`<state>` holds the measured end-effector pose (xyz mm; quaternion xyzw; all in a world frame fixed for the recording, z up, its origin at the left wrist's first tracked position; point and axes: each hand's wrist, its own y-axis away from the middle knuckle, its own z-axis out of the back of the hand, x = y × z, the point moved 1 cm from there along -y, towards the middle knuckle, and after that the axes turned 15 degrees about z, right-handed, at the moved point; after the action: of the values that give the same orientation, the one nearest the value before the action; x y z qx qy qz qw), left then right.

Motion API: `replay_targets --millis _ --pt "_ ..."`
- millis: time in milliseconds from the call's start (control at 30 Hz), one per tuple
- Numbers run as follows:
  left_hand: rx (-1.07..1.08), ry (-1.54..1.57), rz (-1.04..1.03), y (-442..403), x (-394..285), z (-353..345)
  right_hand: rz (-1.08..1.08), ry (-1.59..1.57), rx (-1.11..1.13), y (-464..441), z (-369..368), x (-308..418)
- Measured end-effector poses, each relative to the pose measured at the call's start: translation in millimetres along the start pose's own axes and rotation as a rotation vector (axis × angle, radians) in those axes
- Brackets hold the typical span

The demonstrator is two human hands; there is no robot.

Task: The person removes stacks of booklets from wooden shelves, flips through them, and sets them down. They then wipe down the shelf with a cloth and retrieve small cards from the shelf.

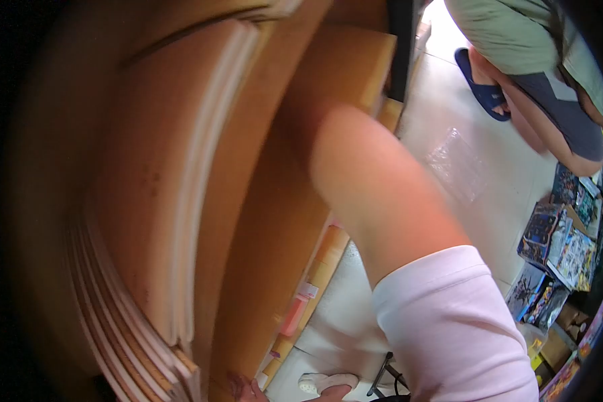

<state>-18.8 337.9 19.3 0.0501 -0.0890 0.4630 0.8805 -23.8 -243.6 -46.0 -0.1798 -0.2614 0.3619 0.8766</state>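
Brown wood with a warm, orange sheen makes up the cabinet, which fills the left and middle of the view and stands on edge to the tilted camera. Its broad panels look smooth, with small dark specks on one face and two pale edges running side by side along it. Lower left, at least four thin layers with light rims fan together.

One right forearm, in one pale sleeve, reaches into the shaded gap between the panels. The right hand is hidden there, so whether its fingers are open or gripping cannot be told. One small hand shows at the bottom edge, by the cabinet's lower end; whose it is, and whether its fingers grip, cannot be told.

One red piece sits on the ledge beside one whitish tag. On the tiled floor lie one crumpled clear wrapper and, near the bottom, one white shoe beside one black stand. One other person, upper right, wears one visible navy slipper; several printed packages crowd below.
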Motion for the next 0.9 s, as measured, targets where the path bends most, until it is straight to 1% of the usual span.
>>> replay_targets --millis 100,200,400,500,533,600,700,833,900 --pt "0.165 0.011 0.262 -1 -13 10 -0.041 0.023 0.011 -12 4 -16" --pt "0.283 -0.060 0.389 -12 -34 27 -0.059 0.029 0.018 -16 9 -23" --pt "0.292 -0.050 0.418 -10 -31 21 -0.070 0.040 0.029 -21 14 -30" --pt "0.108 0.020 0.219 -5 -18 9 -0.075 0.042 0.029 -24 17 -32" --pt "0.182 0.007 0.302 -4 -11 7 -0.071 0.038 0.026 -27 18 -32" --pt "0.344 -0.011 0.464 -10 -32 22 -0.081 0.047 0.026 -28 16 -36" --pt "0.289 0.023 0.411 -8 -33 19 -0.080 0.046 0.015 -31 19 -39" --pt "0.292 0.003 0.451 -6 -31 19 -0.087 0.035 0.008 -36 21 -42" --pt "0.069 -0.022 0.200 2 -6 1 -0.087 0.039 0.002 -38 21 -44"
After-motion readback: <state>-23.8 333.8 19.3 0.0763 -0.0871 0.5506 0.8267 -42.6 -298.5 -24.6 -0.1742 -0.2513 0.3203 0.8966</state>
